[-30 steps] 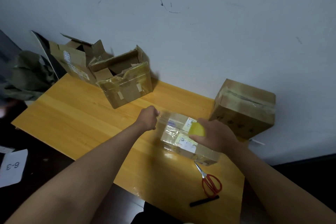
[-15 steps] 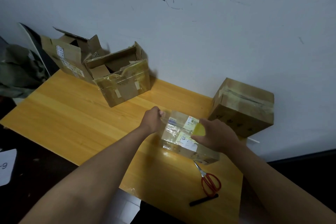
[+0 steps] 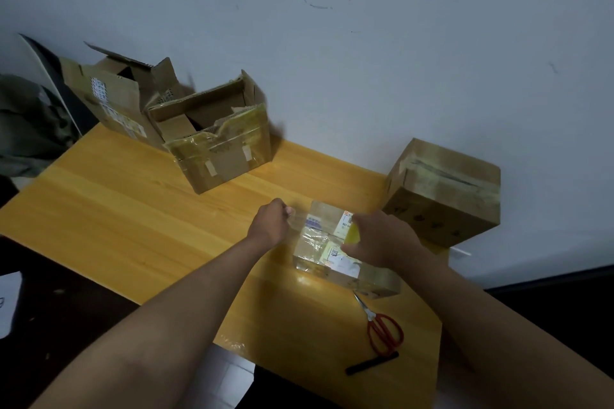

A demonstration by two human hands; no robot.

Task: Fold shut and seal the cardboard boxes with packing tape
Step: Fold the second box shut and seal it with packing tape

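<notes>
Clamped in the left hand (image 3: 270,222) is the free end of a clear tape strip (image 3: 300,219), which is stretched over the top of the small box (image 3: 335,254) to the yellow tape roll (image 3: 353,234), itself gripped in the closed right hand (image 3: 382,237). The yellow wooden tabletop (image 3: 133,216) is set against a scuffed white wall (image 3: 365,43). At its far left corner two open boxes are stood touching, the left open box (image 3: 109,100) behind the taped open box (image 3: 219,139). A shut big box (image 3: 442,191) is placed at the far right corner, by the wall. The small box, with white labels under glossy tape, is found near the right edge, between the hands. Just behind its near corner red scissors (image 3: 382,329) are laid, and a black stick (image 3: 372,364) is seen beside them at the near edge.
</notes>
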